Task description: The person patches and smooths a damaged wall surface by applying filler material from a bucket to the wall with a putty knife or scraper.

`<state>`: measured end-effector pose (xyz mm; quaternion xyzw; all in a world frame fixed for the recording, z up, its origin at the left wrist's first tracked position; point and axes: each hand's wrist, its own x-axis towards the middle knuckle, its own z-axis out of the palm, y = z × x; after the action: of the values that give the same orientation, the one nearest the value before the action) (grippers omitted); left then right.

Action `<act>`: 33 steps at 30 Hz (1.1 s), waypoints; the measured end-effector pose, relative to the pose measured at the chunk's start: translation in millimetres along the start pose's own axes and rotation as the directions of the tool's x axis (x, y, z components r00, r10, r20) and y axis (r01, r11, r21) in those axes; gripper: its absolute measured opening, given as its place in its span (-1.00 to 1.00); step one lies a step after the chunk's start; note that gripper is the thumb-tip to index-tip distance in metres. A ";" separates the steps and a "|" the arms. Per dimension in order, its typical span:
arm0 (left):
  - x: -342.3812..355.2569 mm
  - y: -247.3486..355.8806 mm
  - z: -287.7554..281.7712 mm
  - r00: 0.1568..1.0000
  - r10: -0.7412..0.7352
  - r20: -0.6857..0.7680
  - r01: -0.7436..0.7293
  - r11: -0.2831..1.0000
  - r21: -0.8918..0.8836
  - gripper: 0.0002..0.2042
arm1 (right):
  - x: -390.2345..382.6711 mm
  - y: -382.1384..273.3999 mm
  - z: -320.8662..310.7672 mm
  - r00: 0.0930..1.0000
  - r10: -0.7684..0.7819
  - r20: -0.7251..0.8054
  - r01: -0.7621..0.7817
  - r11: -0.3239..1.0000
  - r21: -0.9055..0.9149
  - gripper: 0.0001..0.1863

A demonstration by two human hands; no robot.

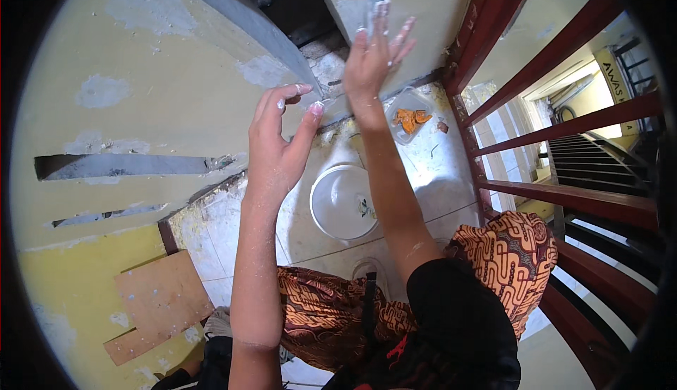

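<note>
My right hand (369,65) reaches up to the pale wall with white paste on its fingers. Its raised fingers press a small blue-grey flat tool (376,9), slightly blurred; the other fingers spread away from it. Lower and to the left, my left hand (278,132) hovers by the corner of a wall opening, thumb and curved fingers apart, holding nothing. White paste coats its fingertips too. On the tiled floor under my forearms stands a white bucket (314,210) with some residue inside, its right rim partly hidden by my right forearm.
A clear plastic tub (396,132) with orange pieces (409,120) stands by the wall. Dark red railings (568,191) run along the right. A brown board (166,298) leans at the lower left. The left wall (169,72) has white patches and slots.
</note>
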<state>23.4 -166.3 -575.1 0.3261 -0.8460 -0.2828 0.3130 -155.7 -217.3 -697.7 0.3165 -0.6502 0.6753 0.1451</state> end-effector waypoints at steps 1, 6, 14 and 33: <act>-2.7 -1.1 -1.8 1.000 -0.001 0.003 0.001 1.000 -0.001 -0.75 | 2.6 4.9 -4.9 1.000 0.010 0.020 -0.008 0.995 -0.104 -0.43; -12.4 -18.1 -15.5 0.999 -0.033 0.015 0.033 0.999 0.032 -0.76 | -28.8 17.4 -28.0 0.999 0.002 0.039 -0.004 0.999 0.033 -0.43; -0.1 -25.6 -4.6 0.994 -0.090 0.064 0.095 0.993 -0.071 -0.78 | -49.5 50.0 14.4 0.987 -0.020 0.160 0.056 0.972 -0.226 -0.40; 1.8 -47.7 -0.8 0.989 -0.055 0.140 0.051 0.998 0.031 -0.72 | -81.9 63.3 -5.9 0.926 0.133 0.353 -0.041 0.966 -0.255 -0.43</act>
<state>40.8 -197.8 -606.5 0.3319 -0.8609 -0.3017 0.2403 -133.5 -201.1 -797.7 0.3877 -0.7571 0.5250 0.0283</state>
